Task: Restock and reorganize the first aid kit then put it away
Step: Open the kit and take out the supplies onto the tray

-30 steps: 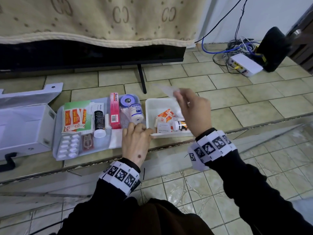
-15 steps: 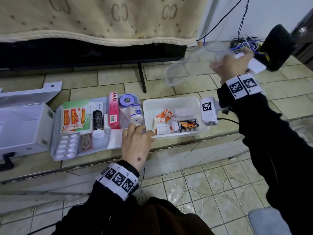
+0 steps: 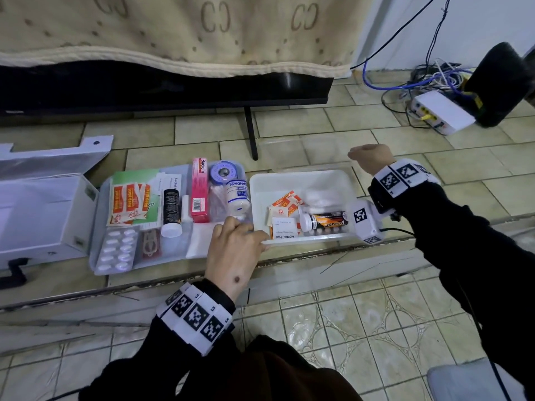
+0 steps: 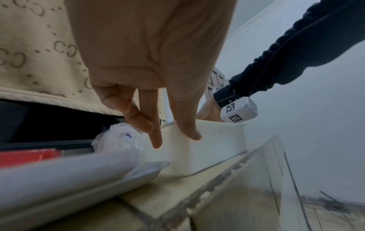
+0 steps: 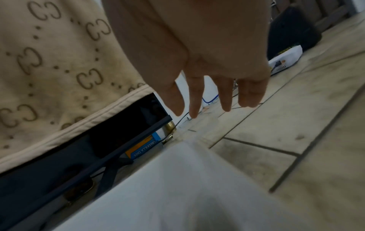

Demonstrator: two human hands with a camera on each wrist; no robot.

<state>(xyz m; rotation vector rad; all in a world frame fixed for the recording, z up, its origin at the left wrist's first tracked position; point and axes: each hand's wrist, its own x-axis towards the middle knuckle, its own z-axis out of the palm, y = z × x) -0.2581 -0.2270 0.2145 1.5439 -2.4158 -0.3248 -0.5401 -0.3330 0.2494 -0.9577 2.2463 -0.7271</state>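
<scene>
While sorting supplies, left hand [image 3: 231, 250] rests on near-left corner of white tub [image 3: 333, 176], fingers straight, steadying it. Right hand [image 3: 369, 157] beyond tub's far-right corner, fingers loose, empty, likely free for next item. Kit tray [image 3: 100, 198] left of tub, stocked; open case [image 3: 37, 209] further left.

Left of my tub [image 3: 301, 176]: the tray [image 3: 100, 227], touching it.
In tub: a tube [image 3: 324, 221].
Behind tub: a lid [image 3: 304, 150].
</scene>
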